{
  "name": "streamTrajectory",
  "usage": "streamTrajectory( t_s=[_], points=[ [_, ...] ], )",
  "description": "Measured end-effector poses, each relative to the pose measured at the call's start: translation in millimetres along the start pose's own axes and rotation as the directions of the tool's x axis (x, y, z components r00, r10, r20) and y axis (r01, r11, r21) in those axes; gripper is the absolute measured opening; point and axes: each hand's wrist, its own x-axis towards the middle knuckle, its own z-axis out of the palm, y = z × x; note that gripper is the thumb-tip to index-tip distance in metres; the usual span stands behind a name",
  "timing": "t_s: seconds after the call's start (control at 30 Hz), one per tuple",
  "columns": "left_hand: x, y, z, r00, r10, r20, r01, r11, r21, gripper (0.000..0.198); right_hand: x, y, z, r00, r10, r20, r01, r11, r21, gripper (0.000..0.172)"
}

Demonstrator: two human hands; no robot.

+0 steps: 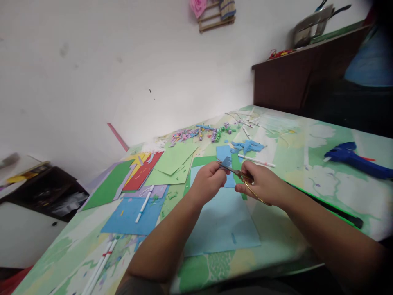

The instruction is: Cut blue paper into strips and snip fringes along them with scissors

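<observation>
Over the light blue sheet [225,225], my left hand [209,180] pinches a small blue paper piece [226,161], whose upper edge looks cut into a fringe. Scissors [245,177] with gold handles are in my right hand [264,182], thumb and fingers at the loops. Their blades reach left to the blue piece, close to my left fingertips. Just behind the hands lie a blue paper strip [223,152] and a white stick [258,160]. How far the blades are apart is too small to tell.
Left lie green [107,186], red [143,174] and blue sheets [129,215], with white sticks [100,264]. Curled paper bits [184,136] and blue crumpled paper [248,146] are at the back. A blue glue gun [357,159] and a green-edged black tool [331,209] lie right.
</observation>
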Motion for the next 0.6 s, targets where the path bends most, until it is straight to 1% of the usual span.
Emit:
streamTrajectory(
  t_s=[0.23, 0.4, 0.5, 0.6],
  points=[
    [-0.9, 1.1, -0.8, 1.000, 0.007, 0.019, -0.008, 1.000, 0.027, 0.015, -1.6, -0.7, -1.0, 1.000, 0.006, 0.016, -0.006, 1.000, -0.012, 0.040],
    [-1.1, 0.5, -1.5, 1.000, -0.006, 0.019, 0.006, 1.000, 0.017, 0.015, -1.2, -0.2, -1.0, 1.000, 0.008, 0.002, -0.008, 0.999, -0.040, 0.043],
    [-1.0, 0.2, -2.0, 1.000, -0.019, 0.020, 0.020, 1.000, -0.014, 0.015, -1.0, 0.8, -0.8, 1.000, -0.013, -0.007, 0.012, 0.999, -0.044, 0.044],
    [-1.3, 0.9, -2.3, 0.999, -0.025, 0.037, 0.028, 0.997, -0.067, 0.015, -1.1, 0.7, -1.3, 1.000, -0.003, -0.016, 0.002, 0.999, -0.045, 0.046]
  ],
)
